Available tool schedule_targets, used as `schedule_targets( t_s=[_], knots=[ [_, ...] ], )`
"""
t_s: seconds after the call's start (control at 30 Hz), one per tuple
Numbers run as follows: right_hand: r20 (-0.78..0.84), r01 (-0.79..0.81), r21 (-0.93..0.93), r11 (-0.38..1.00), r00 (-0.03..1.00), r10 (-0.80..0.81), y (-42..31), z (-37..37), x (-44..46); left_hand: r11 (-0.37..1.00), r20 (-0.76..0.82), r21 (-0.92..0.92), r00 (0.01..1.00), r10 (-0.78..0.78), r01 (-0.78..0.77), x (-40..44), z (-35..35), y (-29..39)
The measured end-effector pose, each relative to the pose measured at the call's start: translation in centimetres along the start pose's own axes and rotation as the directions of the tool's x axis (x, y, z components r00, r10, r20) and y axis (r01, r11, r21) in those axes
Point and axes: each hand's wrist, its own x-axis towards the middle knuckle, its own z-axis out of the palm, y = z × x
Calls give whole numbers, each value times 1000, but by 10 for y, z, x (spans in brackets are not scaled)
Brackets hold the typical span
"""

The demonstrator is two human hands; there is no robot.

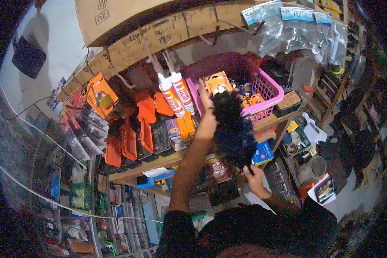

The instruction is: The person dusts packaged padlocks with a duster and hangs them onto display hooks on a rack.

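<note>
In my right hand is the lower end of a dark, bushy feather duster, my fingers closed around it. The duster points up and away from me, over the front of a pink plastic basket. My left hand reaches to the basket's left side, its fingers along the left edge of an orange carded pack that it appears to grip. The duster hides part of that hand and pack. Other small packs, some orange, lie inside the basket.
Two white-and-red sealant tubes stand left of the basket. Black bins with orange lids line the shelf, and an orange padlock pack hangs nearby. Plastic bags hang above right. A blue box sits beside the duster.
</note>
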Motion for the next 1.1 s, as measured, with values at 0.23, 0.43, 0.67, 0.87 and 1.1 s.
schedule_targets(
  t_s=[0.23, 0.43, 0.67, 0.87, 1.1],
  knots=[
    [-1, 16, -131, 991, 1000, -17, -29, -19, -1, 992, -172, 111, 982, 83, -65, -9, 11, 2],
    [112, -175, 112, 978, 980, 163, -46, -42, 14, 992, -171, 68, 978, 117, -107, -12, 30, -6],
    [213, -358, 315, 879, 929, 302, -51, -52, 34, 975, -102, 205, 989, 108, -85, -19, 31, -10],
    [327, -448, 362, 817, 882, 339, -83, -57, 58, 915, -237, 400, 960, 150, -44, -20, 26, -8],
    [235, -236, 317, 919, 958, 165, -61, -38, 68, 881, -268, 470, 945, 189, -43, -26, 56, -13]
  ],
)
